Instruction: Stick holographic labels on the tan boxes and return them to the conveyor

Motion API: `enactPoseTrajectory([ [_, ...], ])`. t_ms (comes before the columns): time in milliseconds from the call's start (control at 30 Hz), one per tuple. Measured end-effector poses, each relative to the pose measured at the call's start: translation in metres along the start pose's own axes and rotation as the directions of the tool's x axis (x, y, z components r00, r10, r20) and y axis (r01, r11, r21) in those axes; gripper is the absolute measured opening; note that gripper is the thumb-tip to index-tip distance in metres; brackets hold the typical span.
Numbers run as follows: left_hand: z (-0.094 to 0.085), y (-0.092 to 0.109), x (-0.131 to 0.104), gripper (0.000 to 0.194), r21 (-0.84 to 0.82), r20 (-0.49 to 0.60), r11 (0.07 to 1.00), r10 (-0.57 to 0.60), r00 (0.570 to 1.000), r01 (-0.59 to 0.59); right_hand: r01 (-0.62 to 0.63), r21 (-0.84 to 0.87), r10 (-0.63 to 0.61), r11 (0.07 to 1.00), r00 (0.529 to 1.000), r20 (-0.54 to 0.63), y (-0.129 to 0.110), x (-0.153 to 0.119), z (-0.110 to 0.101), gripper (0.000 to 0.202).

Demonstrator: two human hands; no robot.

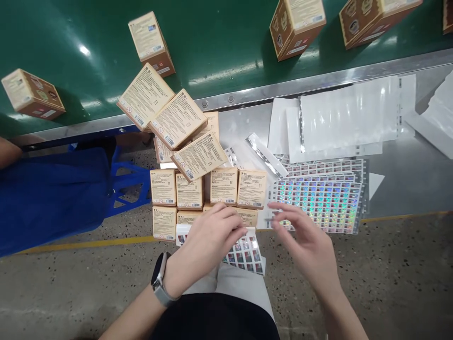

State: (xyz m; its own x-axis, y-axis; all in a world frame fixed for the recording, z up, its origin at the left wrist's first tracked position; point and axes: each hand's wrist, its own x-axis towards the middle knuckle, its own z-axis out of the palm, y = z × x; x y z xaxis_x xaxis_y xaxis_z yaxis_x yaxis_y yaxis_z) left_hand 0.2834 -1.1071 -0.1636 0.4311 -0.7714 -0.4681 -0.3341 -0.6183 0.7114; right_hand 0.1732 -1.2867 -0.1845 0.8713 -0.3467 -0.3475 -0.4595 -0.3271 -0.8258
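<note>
Cartons (179,119), tan and brown, printed: all that show a full top are shut, contents unseen. You have a row of four behind your left hand (215,233), with a gap between its second and third; more in front, partly covered by your wrist and fingers; and a tilted heap behind, its upper pieces overlapping at slants. Others stand spaced apart on the green belt (222,42).

Edges: a metal rail (255,89) borders the belt, with one heap carton reaching over it. To your right, the metal tabletop (399,189) shows beyond the sticker sheets (318,205), a fanned pile with white film (350,115) behind it.

Label sheet (247,255), one: under your left hand, at the near edge of the cartons, slanting down toward your lap. Its long axis seems to run left to right (your hand hides the middle), right end dipping nearest you.

Hands, two: the left, fingers bent and thumb drawn in over the sheet, pinch or no pinch hidden; the right (295,231), thumb and fingers parted beside the pile's left edge, slightly blurred.
</note>
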Motion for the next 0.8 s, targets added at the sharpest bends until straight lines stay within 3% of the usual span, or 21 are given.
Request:
enactPoseTrajectory([
  [67, 0.007, -0.007, 0.003, 0.025, 0.027, 0.013, 0.994, 0.103, 0.995, -0.104, -0.255, 0.229, 0.283, 0.939, 0.954, -0.099, 0.011, 0.011, 0.012, 0.014],
  [100, 0.011, -0.01, 0.006, 0.025, 0.052, 0.026, 0.987, 0.15, 0.988, -0.152, -0.314, 0.338, 0.375, 0.887, 0.918, -0.13, 0.016, 0.017, 0.019, 0.017],
  [200, 0.028, -0.018, 0.015, 0.023, 0.135, 0.072, 0.966, 0.214, 0.974, -0.222, -0.302, 0.541, 0.473, 0.785, 0.856, -0.209, 0.025, 0.034, 0.042, 0.024],
  [433, 0.047, -0.029, 0.025, 0.02, 0.194, 0.092, 0.963, 0.172, 0.981, -0.187, -0.185, 0.582, 0.45, 0.792, 0.821, -0.351, 0.027, 0.043, 0.068, 0.023],
  [667, 0.046, -0.029, 0.024, 0.023, 0.167, 0.094, 0.969, 0.167, 0.982, -0.181, -0.148, 0.478, 0.372, 0.866, 0.829, -0.418, 0.03, 0.042, 0.072, 0.021],
  [800, 0.047, -0.03, 0.023, 0.023, 0.155, 0.077, 0.97, 0.179, 0.981, -0.189, -0.134, 0.325, 0.289, 0.936, 0.82, -0.495, 0.03, 0.043, 0.076, 0.019],
])
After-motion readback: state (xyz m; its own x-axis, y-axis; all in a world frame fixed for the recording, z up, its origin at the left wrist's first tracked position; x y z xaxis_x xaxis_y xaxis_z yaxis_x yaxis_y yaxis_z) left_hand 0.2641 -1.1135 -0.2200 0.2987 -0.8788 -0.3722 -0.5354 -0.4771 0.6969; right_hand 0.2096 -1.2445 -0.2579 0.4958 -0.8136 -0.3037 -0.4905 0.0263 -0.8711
